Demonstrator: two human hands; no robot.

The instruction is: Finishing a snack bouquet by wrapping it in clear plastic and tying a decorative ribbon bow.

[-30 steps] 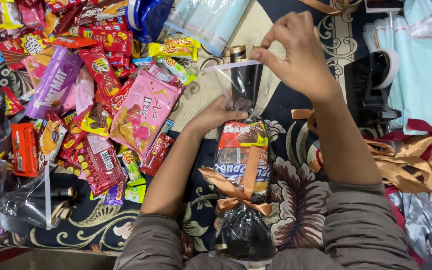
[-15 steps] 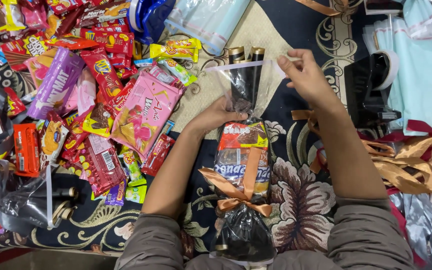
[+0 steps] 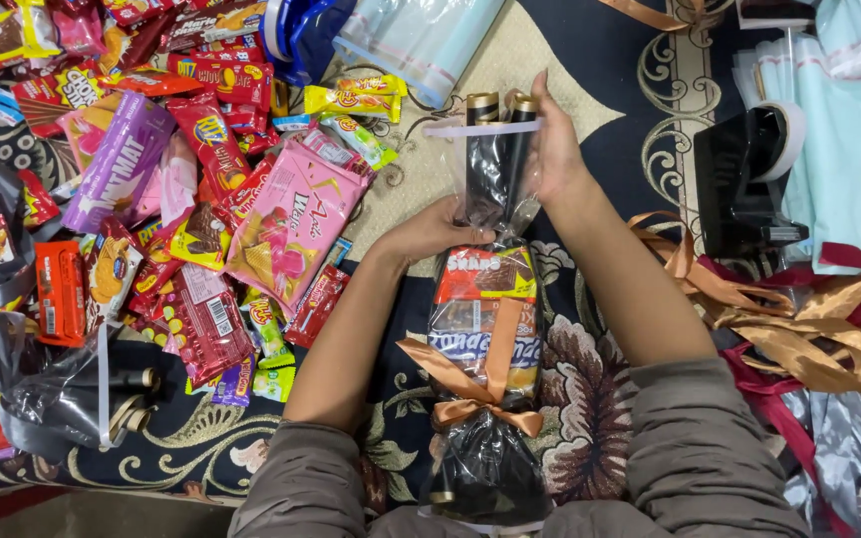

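At the far left a heap of bright snack packets (image 3: 151, 179) covers the patterned carpet (image 3: 590, 60), with a flat pink wafer packet (image 3: 286, 224) lying at its right edge. Next to that, the left hand (image 3: 430, 231) curls round the lower part of a clear plastic bag (image 3: 495, 174), fingers closed on the film just above the stacked snack bars (image 3: 485, 314) tied with a copper ribbon bow (image 3: 470, 384). The bag stands at centre, holding two dark tubes with gold caps (image 3: 500, 105). The right hand (image 3: 555, 149) presses flat against the bag's right side, fingers together, thumb hidden. Farther right sit a black tape dispenser (image 3: 744, 184) and loose copper ribbons (image 3: 799, 319).
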